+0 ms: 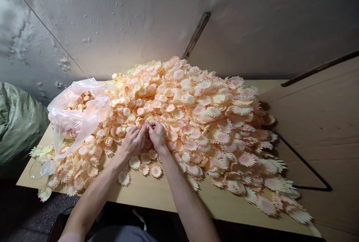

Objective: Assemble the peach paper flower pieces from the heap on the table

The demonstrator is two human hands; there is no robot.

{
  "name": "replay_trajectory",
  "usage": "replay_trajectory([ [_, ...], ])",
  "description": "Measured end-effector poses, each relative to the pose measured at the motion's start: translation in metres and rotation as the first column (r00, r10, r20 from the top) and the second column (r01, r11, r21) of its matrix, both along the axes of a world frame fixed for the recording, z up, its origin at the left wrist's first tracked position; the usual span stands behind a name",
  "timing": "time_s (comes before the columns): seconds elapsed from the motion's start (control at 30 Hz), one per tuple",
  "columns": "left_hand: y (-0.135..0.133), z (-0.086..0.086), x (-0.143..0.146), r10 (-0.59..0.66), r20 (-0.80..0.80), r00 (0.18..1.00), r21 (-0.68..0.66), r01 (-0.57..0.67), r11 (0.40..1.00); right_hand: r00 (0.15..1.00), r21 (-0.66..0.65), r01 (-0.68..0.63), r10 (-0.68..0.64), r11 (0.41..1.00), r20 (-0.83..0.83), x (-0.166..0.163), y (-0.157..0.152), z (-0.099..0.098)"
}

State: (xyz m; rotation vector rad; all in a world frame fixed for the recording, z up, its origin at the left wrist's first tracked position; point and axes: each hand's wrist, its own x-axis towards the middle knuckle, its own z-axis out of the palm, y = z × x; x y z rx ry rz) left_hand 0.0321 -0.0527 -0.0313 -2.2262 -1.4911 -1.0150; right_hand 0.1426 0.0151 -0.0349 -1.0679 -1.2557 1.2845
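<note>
A big heap of peach and pink fabric flower petals [202,122] covers most of a wooden table [165,193]. My left hand [133,140] and my right hand [157,134] meet at the near edge of the heap, fingertips pinched together on a small petal piece [146,125] between them. Both hands are closed. Loose single flowers lie flat on the table just below my wrists.
A clear plastic bag [77,113] with more flower pieces lies open at the left of the heap. A green sack [17,122] stands off the table's left end. A grey wall rises behind. A black cable [305,165] runs along the wooden surface at right.
</note>
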Motion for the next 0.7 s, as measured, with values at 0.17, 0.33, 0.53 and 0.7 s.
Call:
replay_trajectory([
  [0.17, -0.016, -0.002, -0.002, -0.033, 0.179, 0.983, 0.063, 0.022, 0.998, 0.988, -0.171, 0.047, -0.070, 0.984, -0.135, 0.013, 0.008, 0.007],
  [0.33, -0.013, 0.003, -0.008, 0.160, 0.517, 0.841, -0.099, -0.127, 0.987, 0.985, -0.027, -0.062, 0.057, 0.998, -0.165, 0.019, 0.005, 0.012],
  [0.53, -0.004, 0.008, -0.012, 0.216, 0.902, 0.374, -0.221, -0.029, 0.975, 0.971, 0.082, -0.025, 0.044, 0.996, -0.234, 0.020, 0.007, 0.004],
  [0.7, -0.005, 0.014, -0.016, 0.216, 0.910, 0.354, -0.264, 0.093, 0.960, 0.945, -0.025, -0.095, 0.082, 0.995, -0.317, 0.023, 0.007, 0.001],
])
